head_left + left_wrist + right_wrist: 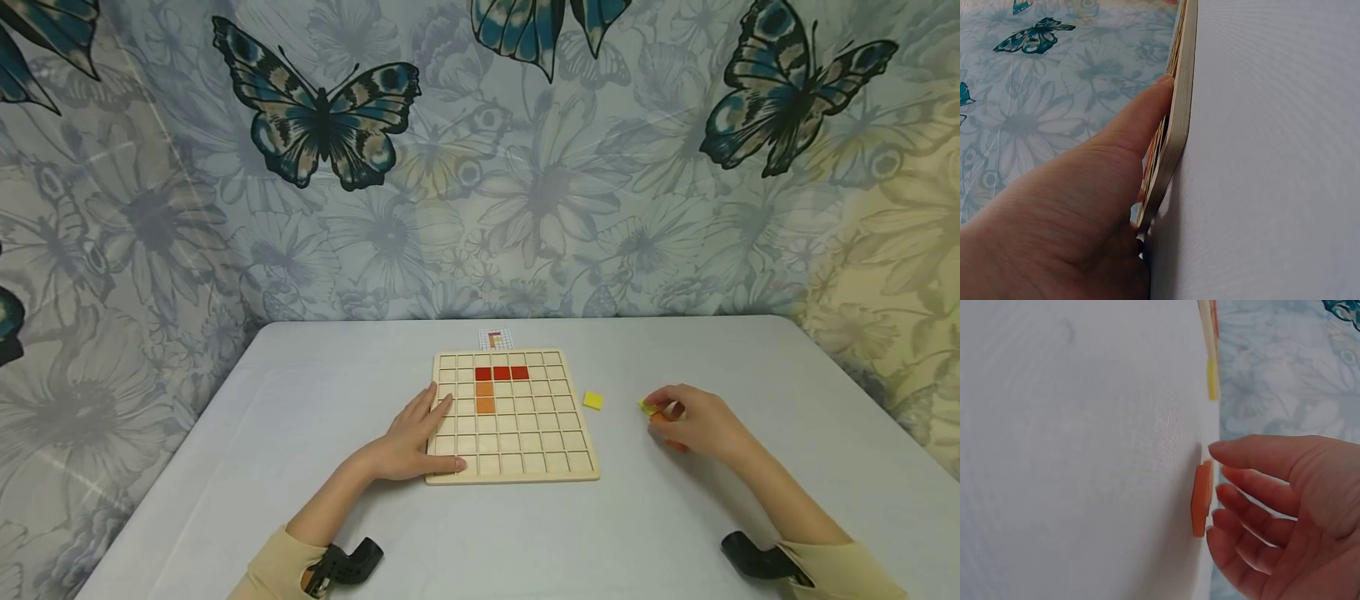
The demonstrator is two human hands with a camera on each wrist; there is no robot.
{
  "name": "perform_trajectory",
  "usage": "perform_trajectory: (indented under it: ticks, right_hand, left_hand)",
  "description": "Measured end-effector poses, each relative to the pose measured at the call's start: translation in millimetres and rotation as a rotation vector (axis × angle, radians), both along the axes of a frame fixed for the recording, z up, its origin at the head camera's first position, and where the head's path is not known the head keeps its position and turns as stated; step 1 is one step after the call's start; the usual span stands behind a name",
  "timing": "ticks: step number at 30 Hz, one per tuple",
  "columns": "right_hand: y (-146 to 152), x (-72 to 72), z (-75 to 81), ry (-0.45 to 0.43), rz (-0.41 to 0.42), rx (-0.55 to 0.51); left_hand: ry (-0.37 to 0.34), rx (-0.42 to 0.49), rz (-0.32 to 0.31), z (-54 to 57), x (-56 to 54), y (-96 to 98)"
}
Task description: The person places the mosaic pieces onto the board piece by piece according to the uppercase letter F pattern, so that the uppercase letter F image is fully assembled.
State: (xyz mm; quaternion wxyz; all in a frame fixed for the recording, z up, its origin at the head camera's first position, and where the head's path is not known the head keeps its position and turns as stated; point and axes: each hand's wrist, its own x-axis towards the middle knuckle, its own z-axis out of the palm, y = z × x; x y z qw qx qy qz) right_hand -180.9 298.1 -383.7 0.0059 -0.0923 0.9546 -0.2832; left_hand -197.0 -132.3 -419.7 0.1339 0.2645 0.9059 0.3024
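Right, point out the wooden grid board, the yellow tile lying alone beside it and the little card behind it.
Wooden grid board [506,425]: head view, on a bare cell.
Yellow tile [592,401]: head view, middle of its top face.
Little card [496,339]: head view, middle of its patterned face.

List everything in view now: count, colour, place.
Table: 1, white, foreground
Board: 1, pale, on table
Card: 1, white, behind board
Red tiles: 3, red, on board
Orange tiles: 2, orange, on board
Yellow tile: 1, yellow, right of board
Loose pieces: unclear count, orange, yellow, farther right
Backdrop: 1, bluish butterfly print, behind table
Wrist devices: 2, black, at wrists
Sleeves: 2, beige, forearms
Left grip: 1, bare, on board's left side
Right grip: 1, bare, at loose pieces
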Motion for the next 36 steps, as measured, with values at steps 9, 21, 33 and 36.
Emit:
perform_trajectory:
  ticks: [9,21,33,36]
  right_hand:
    - [11,0.8,-1.0,0.007,0.004,0.029]
    - [1,1.2,-1.7,0.01,0.086,-0.019]
    - [-1,-0.2,-4.1,0.013,0.048,-0.008]
    - [-3,-0.3,-3.4,0.021,0.046,-0.015]
  left_hand:
    - [0.004,0.001,-0.004,-0.3,-0.1,0.0]
    - [0.004,0.004,-0.002,0.3,0.2,0.2]
    - [0.006,0.01,-0.01,1.7,0.7,-0.1]
    - [0.006,0.012,-0.011,1.7,0.8,0.0]
